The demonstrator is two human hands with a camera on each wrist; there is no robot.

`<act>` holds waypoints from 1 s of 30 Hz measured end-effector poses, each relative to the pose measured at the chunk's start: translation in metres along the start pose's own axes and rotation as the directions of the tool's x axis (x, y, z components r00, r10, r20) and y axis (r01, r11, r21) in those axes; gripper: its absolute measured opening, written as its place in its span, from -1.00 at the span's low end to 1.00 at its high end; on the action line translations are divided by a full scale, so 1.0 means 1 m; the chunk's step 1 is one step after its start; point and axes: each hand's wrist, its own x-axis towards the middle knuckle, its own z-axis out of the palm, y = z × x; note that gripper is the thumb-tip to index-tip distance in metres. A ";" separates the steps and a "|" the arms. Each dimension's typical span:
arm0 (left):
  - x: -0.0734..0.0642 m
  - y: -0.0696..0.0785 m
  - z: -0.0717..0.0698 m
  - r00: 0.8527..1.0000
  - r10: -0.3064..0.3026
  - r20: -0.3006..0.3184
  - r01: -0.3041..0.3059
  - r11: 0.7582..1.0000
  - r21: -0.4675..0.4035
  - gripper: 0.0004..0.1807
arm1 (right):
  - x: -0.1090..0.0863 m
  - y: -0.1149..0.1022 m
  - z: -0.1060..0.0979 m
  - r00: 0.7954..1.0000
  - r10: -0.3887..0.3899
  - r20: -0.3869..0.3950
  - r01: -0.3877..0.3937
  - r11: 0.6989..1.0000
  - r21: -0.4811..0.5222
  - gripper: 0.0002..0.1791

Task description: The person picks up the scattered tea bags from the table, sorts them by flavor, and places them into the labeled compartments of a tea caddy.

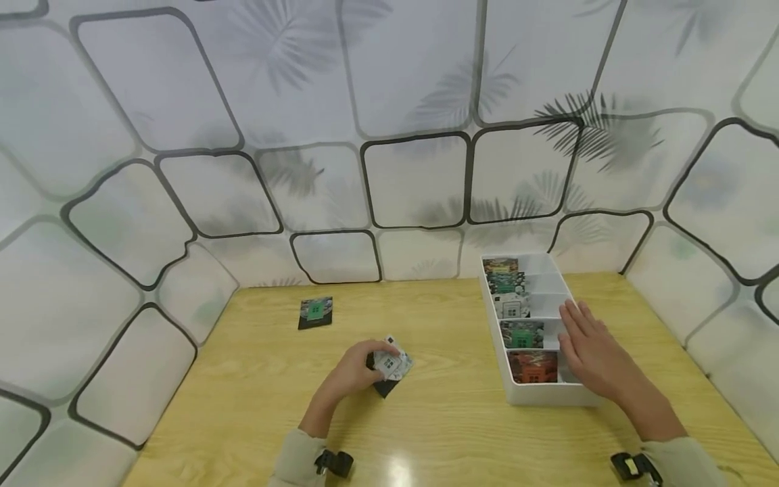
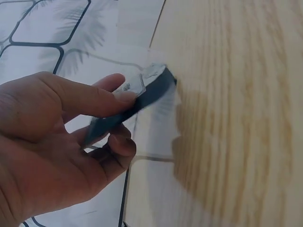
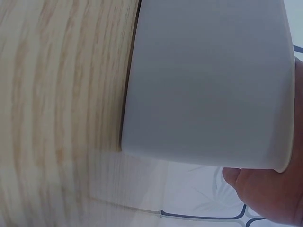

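My left hand (image 1: 351, 372) pinches a few small cards, a white-and-grey card (image 1: 389, 364) on top and a dark one (image 1: 385, 388) under it, just above or at the table. In the left wrist view the thumb presses the grey patterned top of the cards (image 2: 158, 87), with fingers underneath. My right hand (image 1: 599, 358) rests at the right rim of a white divided box (image 1: 550, 395), fingers fairly straight. That box's plain wall (image 3: 208, 90) fills most of the right wrist view. Its compartments hold cards, among them a red one (image 1: 533, 367) and a green-and-dark one (image 1: 522, 335).
A dark card with a green square (image 1: 315, 311) lies alone on the yellow wood-grain table (image 1: 450, 433), toward the back left. Patterned white cloth walls (image 1: 420, 182) rise behind and at both sides. The box stands on the right part of the table.
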 end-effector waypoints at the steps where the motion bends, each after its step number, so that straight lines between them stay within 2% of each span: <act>1: 0.000 -0.001 0.000 1.000 0.002 -0.005 -0.002 1.000 -0.014 -0.53 | 0.000 -0.001 0.001 1.000 0.000 0.003 0.000 1.000 0.000 -0.33; 8: 0.005 0.004 0.001 0.998 0.043 -0.056 -0.050 0.992 -0.117 -0.72 | -0.005 -0.004 0.003 1.000 0.009 0.016 -0.009 1.000 -0.002 -0.34; 15: 0.017 0.012 0.000 0.989 0.048 -0.142 -0.073 0.981 -0.177 -0.69 | 0.000 -0.004 0.001 1.000 -0.006 -0.012 0.006 1.000 -0.015 -0.34; 23: 0.025 0.015 0.001 0.977 0.095 -0.191 -0.131 0.974 -0.187 -0.67 | 0.001 -0.005 -0.001 1.000 -0.010 -0.002 0.010 1.000 -0.010 -0.34; 27: 0.030 0.016 0.002 0.965 0.107 -0.238 -0.161 0.962 -0.220 -0.68 | 0.001 -0.004 -0.002 1.000 -0.007 0.009 0.007 1.000 -0.012 -0.34; 30: 0.033 0.017 0.003 0.961 0.131 -0.244 -0.194 0.946 -0.258 -0.70 | 0.002 -0.004 -0.002 1.000 -0.003 0.017 0.004 1.000 -0.014 -0.34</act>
